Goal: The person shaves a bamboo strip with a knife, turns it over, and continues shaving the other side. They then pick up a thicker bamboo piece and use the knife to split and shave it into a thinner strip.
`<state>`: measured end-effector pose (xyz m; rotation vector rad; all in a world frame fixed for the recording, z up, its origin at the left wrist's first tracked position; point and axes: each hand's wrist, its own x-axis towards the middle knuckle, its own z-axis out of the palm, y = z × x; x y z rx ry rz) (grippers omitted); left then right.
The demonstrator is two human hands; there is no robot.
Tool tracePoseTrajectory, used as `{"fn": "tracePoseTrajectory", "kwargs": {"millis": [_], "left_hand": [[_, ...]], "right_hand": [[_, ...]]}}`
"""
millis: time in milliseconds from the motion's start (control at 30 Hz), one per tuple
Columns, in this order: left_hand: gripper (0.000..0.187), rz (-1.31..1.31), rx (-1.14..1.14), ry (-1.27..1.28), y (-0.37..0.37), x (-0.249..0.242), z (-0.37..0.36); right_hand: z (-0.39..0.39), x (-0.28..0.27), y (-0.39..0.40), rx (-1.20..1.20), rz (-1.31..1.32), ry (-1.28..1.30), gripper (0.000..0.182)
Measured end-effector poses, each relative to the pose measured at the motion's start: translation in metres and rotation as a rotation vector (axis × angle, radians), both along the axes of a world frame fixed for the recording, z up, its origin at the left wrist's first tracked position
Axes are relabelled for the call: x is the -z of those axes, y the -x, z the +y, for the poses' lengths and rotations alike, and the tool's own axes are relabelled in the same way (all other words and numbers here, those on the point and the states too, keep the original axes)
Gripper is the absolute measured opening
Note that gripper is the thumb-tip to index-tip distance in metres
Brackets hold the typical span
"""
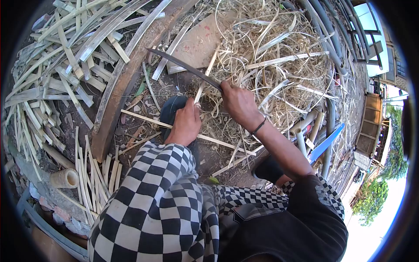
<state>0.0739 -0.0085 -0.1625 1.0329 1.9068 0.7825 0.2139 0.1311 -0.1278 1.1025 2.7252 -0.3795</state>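
Observation:
My right hand [239, 104] is closed around the handle of a long dark knife [183, 65], whose blade points to the upper left. The blade lies across a thin pale bamboo strip [211, 65]. My left hand [187, 121] grips the lower part of that strip, just below the blade, over my dark shoe [171, 107]. Another thin strip [227, 144] lies on the ground beneath my left hand. Curled shavings [266, 65] surround the strip's far end.
A curved wooden beam [114, 100] runs along the left. Beyond it lies a heap of split strips [48, 83]. A cut bamboo tube [65, 178] is at lower left, a flat board [198, 41] ahead, and a blue saw-like blade [325, 143] among poles at right.

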Motion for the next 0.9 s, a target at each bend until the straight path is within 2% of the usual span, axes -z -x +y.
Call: {"fn": "tracePoseTrajectory", "kwargs": {"millis": [133, 233, 300, 400, 633, 700, 733, 800, 867, 900], "left_hand": [[0.033, -0.08, -0.024, -0.007, 0.002, 0.003, 0.001], [0.041, -0.22, -0.087, 0.115, 0.007, 0.003, -0.001], [0.042, -0.471, -0.191, 0.186, 0.008, 0.007, -0.001], [0.043, -0.603, -0.288, 0.257, 0.006, 0.003, 0.001], [0.042, -0.374, -0.154, 0.173, 0.005, 0.02, -0.005], [0.042, -0.252, -0.125, 0.134, 0.004, 0.021, -0.004], [0.042, -0.251, -0.131, 0.128, 0.005, 0.024, -0.002], [0.034, -0.424, -0.202, 0.087, 0.004, 0.029, -0.007], [0.035, -0.416, -0.193, 0.063, 0.003, 0.031, -0.008], [0.036, -0.355, -0.173, 0.074, 0.003, 0.026, -0.007]], "right_hand": [[-0.01, -0.013, 0.002, -0.087, 0.15, 0.024, 0.015], [-0.01, -0.013, 0.004, -0.06, 0.191, 0.05, 0.016], [-0.008, -0.011, 0.002, -0.024, 0.175, 0.061, 0.018], [-0.006, -0.015, -0.001, -0.034, 0.215, 0.07, 0.018], [0.011, 0.008, -0.006, -0.009, 0.225, 0.088, 0.016], [0.019, 0.013, -0.004, -0.011, 0.05, 0.104, 0.015], [0.021, 0.011, -0.002, -0.018, 0.051, 0.099, 0.015], [0.009, 0.005, -0.001, -0.019, 0.152, 0.081, 0.015], [0.009, 0.009, -0.003, -0.051, 0.206, 0.055, 0.014], [0.012, 0.017, -0.001, -0.04, 0.152, 0.029, 0.013]]}}
